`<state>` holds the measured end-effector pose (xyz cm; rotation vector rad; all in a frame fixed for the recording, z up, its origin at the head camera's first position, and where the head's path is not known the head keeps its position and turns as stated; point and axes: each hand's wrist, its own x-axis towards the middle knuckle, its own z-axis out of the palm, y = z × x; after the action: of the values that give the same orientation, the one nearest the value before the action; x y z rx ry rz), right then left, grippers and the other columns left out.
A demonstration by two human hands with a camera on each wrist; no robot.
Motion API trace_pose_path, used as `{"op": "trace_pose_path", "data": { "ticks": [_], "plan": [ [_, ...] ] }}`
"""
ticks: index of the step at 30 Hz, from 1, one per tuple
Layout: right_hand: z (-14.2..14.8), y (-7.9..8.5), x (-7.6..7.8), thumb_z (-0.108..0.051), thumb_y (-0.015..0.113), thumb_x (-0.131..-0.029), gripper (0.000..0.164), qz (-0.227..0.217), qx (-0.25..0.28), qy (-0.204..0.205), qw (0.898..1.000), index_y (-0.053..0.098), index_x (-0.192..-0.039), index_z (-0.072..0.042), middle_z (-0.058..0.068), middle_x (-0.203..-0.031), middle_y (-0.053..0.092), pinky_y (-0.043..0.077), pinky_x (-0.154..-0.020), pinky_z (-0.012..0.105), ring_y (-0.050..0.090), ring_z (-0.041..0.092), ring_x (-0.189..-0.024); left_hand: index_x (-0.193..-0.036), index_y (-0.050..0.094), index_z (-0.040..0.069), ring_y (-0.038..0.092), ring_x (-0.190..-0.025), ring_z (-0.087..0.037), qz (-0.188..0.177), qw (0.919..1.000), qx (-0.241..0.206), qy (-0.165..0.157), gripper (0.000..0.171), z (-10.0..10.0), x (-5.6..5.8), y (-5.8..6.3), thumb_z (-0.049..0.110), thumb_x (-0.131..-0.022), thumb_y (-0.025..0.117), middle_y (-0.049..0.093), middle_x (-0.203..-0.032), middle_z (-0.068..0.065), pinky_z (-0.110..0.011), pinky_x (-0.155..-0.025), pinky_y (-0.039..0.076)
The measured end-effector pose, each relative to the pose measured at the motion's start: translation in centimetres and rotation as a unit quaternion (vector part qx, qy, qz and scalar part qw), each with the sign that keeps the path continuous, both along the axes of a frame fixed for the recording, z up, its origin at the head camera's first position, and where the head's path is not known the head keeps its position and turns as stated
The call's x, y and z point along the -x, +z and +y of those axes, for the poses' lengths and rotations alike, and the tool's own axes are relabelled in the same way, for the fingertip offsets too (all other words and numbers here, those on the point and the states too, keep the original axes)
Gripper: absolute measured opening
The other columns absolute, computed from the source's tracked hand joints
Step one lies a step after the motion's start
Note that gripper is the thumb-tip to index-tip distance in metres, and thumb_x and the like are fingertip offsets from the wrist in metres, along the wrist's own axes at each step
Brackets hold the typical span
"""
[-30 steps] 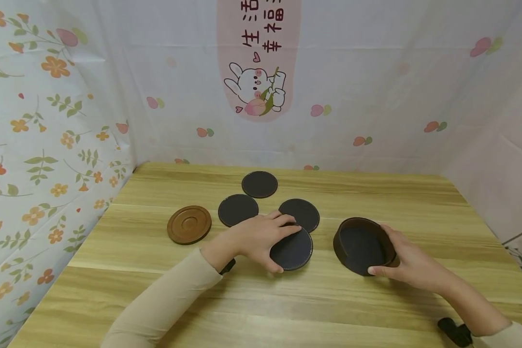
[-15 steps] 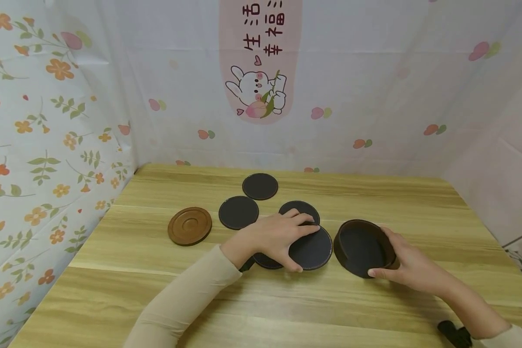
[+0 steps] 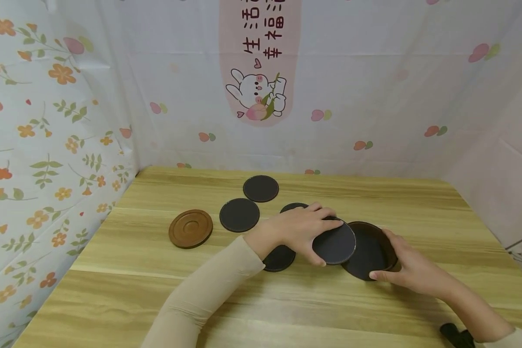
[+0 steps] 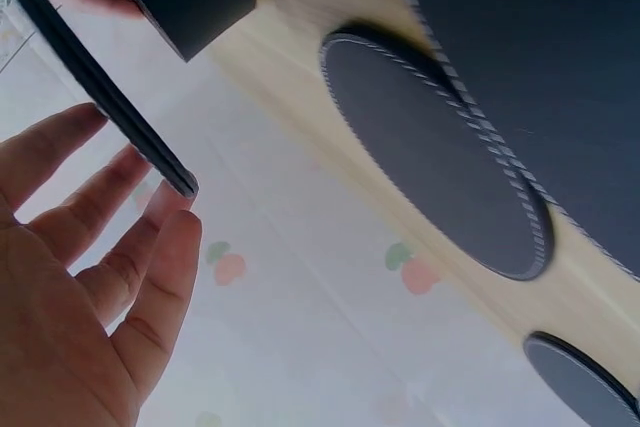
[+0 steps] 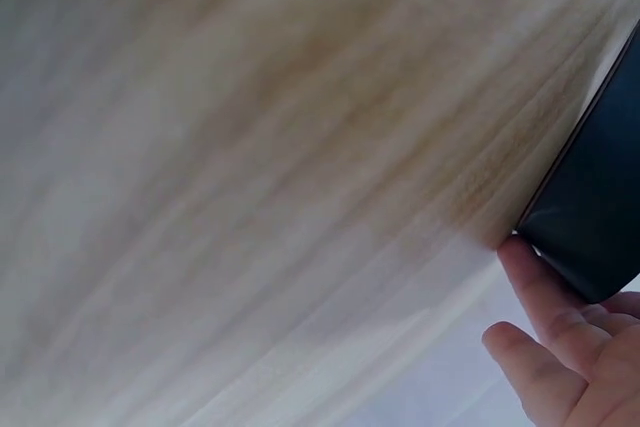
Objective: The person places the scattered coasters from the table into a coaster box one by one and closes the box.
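A black coaster (image 3: 338,244) held in the left hand (image 3: 302,232), at the left rim of the round holder (image 3: 387,246).
Left thumb and fingers pinch the coaster by its edges, overlapping the holder in the head view; whether they touch is unclear. The right hand (image 3: 417,269) grips the holder's right wall. Left of the holder, four other black coasters (image 3: 239,215) and, farther left, a brown wooden disc (image 3: 191,228) lie on the table (image 3: 282,314).

Head: I look forward and down over the whole worktop (image 3: 113,299). Wrists: close, tilted; both catch the dark round box (image 5: 595,197).
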<state>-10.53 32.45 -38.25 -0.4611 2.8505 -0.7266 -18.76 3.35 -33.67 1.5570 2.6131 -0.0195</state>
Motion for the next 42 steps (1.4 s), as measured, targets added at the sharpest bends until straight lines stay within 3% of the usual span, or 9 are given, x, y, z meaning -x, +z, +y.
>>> {"op": "trace_pose_path", "data": {
  "ticks": [11,18,23,31,35,42],
  "plan": [
    [0.1,-0.1,0.0,-0.044,0.078,-0.084,0.115,-0.004,-0.004,0.004,1.0,0.007,-0.154,0.011,0.042,-0.151,0.025,0.041,-0.091,0.07,0.038,0.061,-0.129,-0.156,0.034,0.03,0.036,-0.133,-0.011,-0.014,0.9999,0.005,0.005,0.091,2.9,0.3,-0.2,0.066,-0.079,0.067,0.034,-0.155,0.006,-0.026,-0.102,0.042],
    [0.1,0.1,0.1,-0.047,0.078,-0.082,0.113,0.004,0.015,0.001,1.0,0.012,-0.154,0.01,0.038,-0.149,0.031,0.045,-0.091,0.065,0.047,0.055,-0.127,-0.153,0.038,0.031,0.038,-0.121,-0.007,-0.013,0.9998,0.0,0.011,0.089,4.3,0.4,-0.3,0.066,-0.077,0.069,0.039,-0.147,0.009,-0.022,-0.093,0.045],
    [0.1,0.2,0.2,-0.042,0.08,-0.082,0.111,0.01,0.023,0.012,1.0,0.014,-0.153,0.011,0.037,-0.147,0.035,0.046,-0.09,0.064,0.049,0.054,-0.125,-0.153,0.039,0.034,0.038,-0.12,-0.006,-0.011,0.9997,0.011,0.018,0.089,5.4,0.5,-0.6,0.068,-0.076,0.069,0.04,-0.145,0.012,-0.023,-0.093,0.044],
    [0.1,0.1,0.0,-0.042,0.08,-0.082,0.107,0.011,0.022,0.014,1.0,0.018,-0.153,0.009,0.034,-0.146,0.038,0.053,-0.081,0.044,0.056,0.046,-0.12,-0.153,0.036,0.038,0.036,-0.126,-0.005,-0.032,0.9986,0.032,0.029,0.09,6.8,0.7,-1.0,0.07,-0.076,0.069,0.036,-0.15,0.014,-0.024,-0.094,0.044],
    [0.1,0.0,0.0,-0.041,0.08,-0.082,0.106,0.015,0.029,0.016,0.999,0.019,-0.153,0.009,0.033,-0.147,0.039,0.052,-0.084,0.045,0.055,0.047,-0.122,-0.153,0.034,0.04,0.035,-0.127,-0.005,-0.029,0.9978,0.052,0.029,0.089,7.4,0.8,-1.2,0.072,-0.077,0.067,0.035,-0.15,0.014,-0.026,-0.095,0.044],
    [0.3,0.0,0.2,-0.036,0.082,-0.081,0.109,0.017,0.026,0.018,0.999,0.016,-0.152,0.013,0.038,-0.147,0.035,0.047,-0.088,0.061,0.051,0.054,-0.123,-0.154,0.033,0.04,0.034,-0.13,-0.006,-0.026,0.9972,0.065,0.028,0.089,8.1,0.8,-1.5,0.072,-0.077,0.066,0.033,-0.152,0.014,-0.026,-0.099,0.042]
  ]
}}
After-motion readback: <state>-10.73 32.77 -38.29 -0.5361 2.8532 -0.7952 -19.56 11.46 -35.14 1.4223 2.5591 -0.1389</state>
